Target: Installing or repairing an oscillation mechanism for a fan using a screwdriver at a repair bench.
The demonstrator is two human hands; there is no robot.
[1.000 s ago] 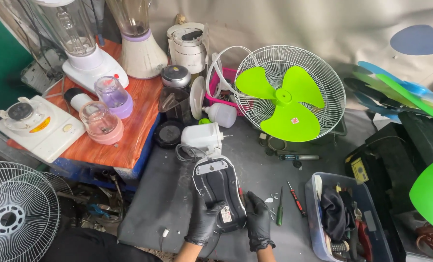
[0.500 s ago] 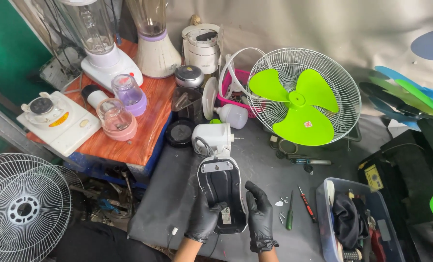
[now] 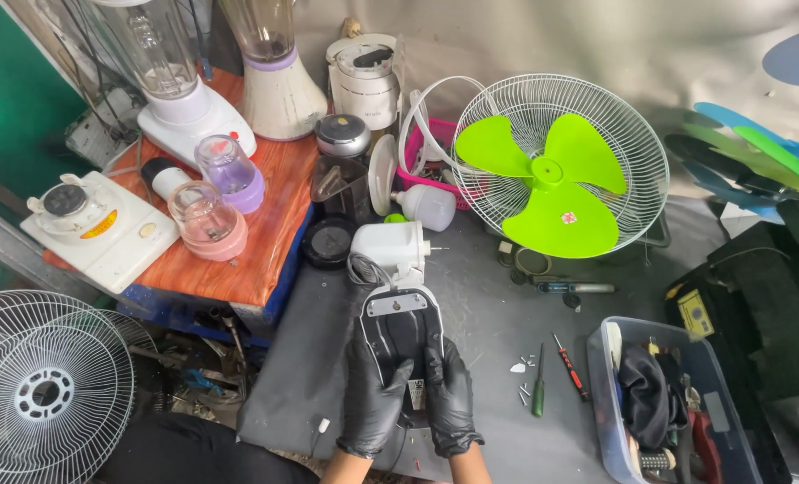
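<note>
Left hand and right hand, gloved, both grip the black fan base on the desk, screwdrivers beside.

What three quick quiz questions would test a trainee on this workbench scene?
1. True or false: both gloved hands, left hand and right hand, grip the black housing.
2. What colour are the blades of the fan lying in its white cage?
3. Which lies nearer the right hand: A, the green screwdriver, or B, the blender?

Key: 1 true; 2 green; 3 A.
</note>
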